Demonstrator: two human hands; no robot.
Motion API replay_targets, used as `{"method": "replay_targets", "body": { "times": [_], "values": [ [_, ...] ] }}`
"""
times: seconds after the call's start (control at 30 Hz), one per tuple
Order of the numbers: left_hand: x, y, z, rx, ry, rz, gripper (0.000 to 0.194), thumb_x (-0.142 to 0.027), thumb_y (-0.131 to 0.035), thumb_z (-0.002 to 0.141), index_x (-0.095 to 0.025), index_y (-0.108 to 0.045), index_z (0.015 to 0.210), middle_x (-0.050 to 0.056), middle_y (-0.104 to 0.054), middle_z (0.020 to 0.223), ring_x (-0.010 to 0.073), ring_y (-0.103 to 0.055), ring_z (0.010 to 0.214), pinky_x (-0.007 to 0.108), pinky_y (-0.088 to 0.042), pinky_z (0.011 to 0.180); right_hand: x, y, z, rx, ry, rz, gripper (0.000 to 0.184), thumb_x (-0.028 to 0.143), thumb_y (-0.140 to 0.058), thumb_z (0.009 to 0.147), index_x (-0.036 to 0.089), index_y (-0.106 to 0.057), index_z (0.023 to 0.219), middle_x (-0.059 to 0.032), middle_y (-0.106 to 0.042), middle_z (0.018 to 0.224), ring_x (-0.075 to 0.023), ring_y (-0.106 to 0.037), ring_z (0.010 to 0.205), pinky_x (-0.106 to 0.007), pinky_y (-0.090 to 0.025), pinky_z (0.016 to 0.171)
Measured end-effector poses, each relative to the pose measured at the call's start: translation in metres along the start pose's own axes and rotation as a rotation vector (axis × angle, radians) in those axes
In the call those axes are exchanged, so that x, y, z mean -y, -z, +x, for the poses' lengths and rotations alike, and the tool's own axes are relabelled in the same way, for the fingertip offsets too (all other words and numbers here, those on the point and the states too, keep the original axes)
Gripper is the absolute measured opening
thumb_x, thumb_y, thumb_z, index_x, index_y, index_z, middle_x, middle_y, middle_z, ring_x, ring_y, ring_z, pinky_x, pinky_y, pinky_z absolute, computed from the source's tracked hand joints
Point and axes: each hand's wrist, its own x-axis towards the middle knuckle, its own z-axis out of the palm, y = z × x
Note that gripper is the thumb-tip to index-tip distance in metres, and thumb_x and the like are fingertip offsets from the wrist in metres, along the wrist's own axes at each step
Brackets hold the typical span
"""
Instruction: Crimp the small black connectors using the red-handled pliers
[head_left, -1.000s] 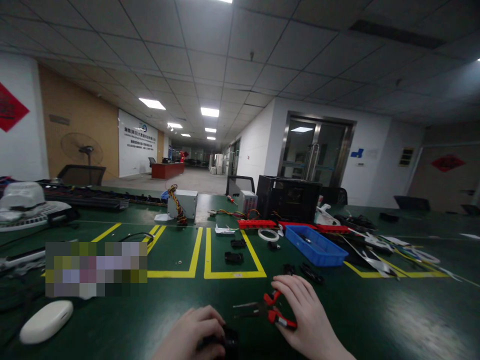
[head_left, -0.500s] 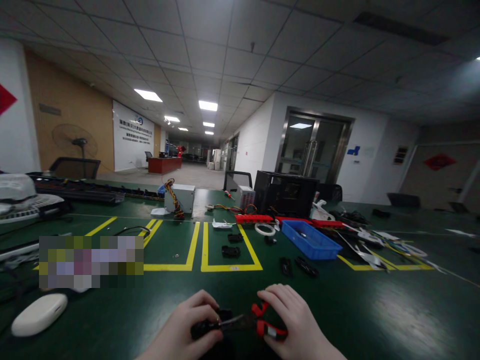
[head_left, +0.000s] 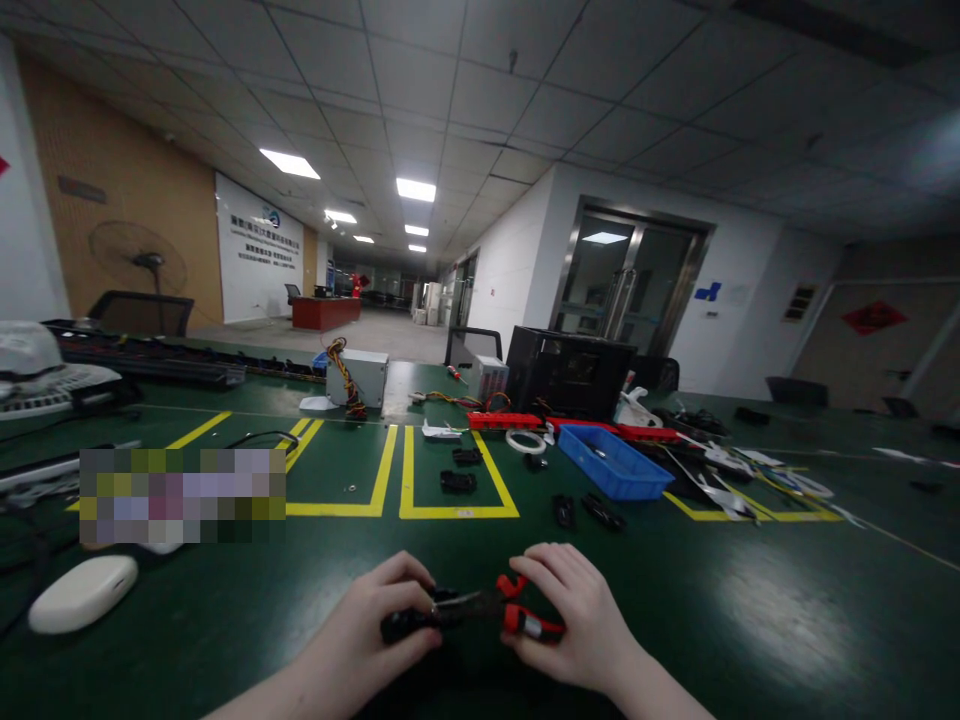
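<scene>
My left hand [head_left: 386,618] is closed around a small black bundle [head_left: 405,626] that looks like a coiled cable; the fingers hide much of it. In my right hand [head_left: 574,620] are pliers with red and black handles [head_left: 531,622], the handles spread apart. The pliers' metal jaws [head_left: 476,604] point left and reach the bundle at my left fingertips. Whether the jaws grip anything is too dark to tell. Beyond my right hand, two similar black bundles [head_left: 602,512] lie on the green table [head_left: 352,570].
A blue tray [head_left: 615,482] stands at the back right, near a white ring [head_left: 525,442] and a red power strip [head_left: 506,421]. Black parts [head_left: 457,481] lie inside a yellow tape frame [head_left: 409,490]. At left is a white rounded case [head_left: 84,594]. A black computer case [head_left: 566,375] stands farther back.
The whole scene has shifted slightly up in the view. Both hands keep their hold on the bundle and the pliers, with little movement between them.
</scene>
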Motion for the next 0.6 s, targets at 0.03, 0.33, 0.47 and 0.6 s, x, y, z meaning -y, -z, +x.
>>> {"method": "replay_targets", "body": {
  "times": [0.03, 0.33, 0.47, 0.6],
  "values": [
    [0.000, 0.000, 0.000, -0.001, -0.006, 0.000, 0.007, -0.022, -0.061, 0.085, -0.018, -0.068, 0.085, 0.005, -0.060, 0.105, 0.0181, -0.059, 0.096, 0.030, -0.048, 0.086, 0.000, -0.001, 0.000, 0.003, 0.003, -0.003, 0.046, 0.042, -0.070, 0.068, 0.019, -0.062, 0.106, -0.0105, -0.066, 0.095, -0.0233, -0.063, 0.081, -0.037, -0.049, 0.070],
    [0.004, 0.002, -0.002, -0.014, -0.018, 0.012, 0.007, -0.022, -0.063, 0.085, -0.018, -0.068, 0.086, 0.006, -0.060, 0.107, 0.0188, -0.060, 0.098, 0.032, -0.049, 0.088, 0.000, -0.003, -0.001, 0.071, 0.018, 0.027, 0.042, 0.042, -0.069, 0.070, 0.018, -0.060, 0.104, -0.0105, -0.066, 0.100, -0.0223, -0.063, 0.084, -0.036, -0.050, 0.074],
    [0.011, 0.000, -0.003, -0.003, -0.043, 0.041, 0.008, -0.021, -0.063, 0.086, -0.019, -0.068, 0.091, 0.006, -0.060, 0.109, 0.0193, -0.060, 0.100, 0.033, -0.050, 0.089, -0.001, -0.005, -0.002, 0.104, 0.019, 0.041, 0.040, 0.043, -0.068, 0.072, 0.018, -0.060, 0.102, -0.0086, -0.066, 0.093, -0.0203, -0.062, 0.079, -0.034, -0.049, 0.071],
    [0.016, -0.003, -0.004, 0.008, -0.054, 0.081, 0.008, -0.016, -0.059, 0.087, -0.019, -0.066, 0.091, 0.006, -0.060, 0.113, 0.0195, -0.059, 0.102, 0.034, -0.050, 0.091, -0.001, -0.006, -0.003, 0.151, 0.005, 0.055, 0.039, 0.045, -0.067, 0.074, 0.018, -0.060, 0.102, -0.0082, -0.065, 0.091, -0.0200, -0.061, 0.079, -0.033, -0.048, 0.071]
  ]
}}
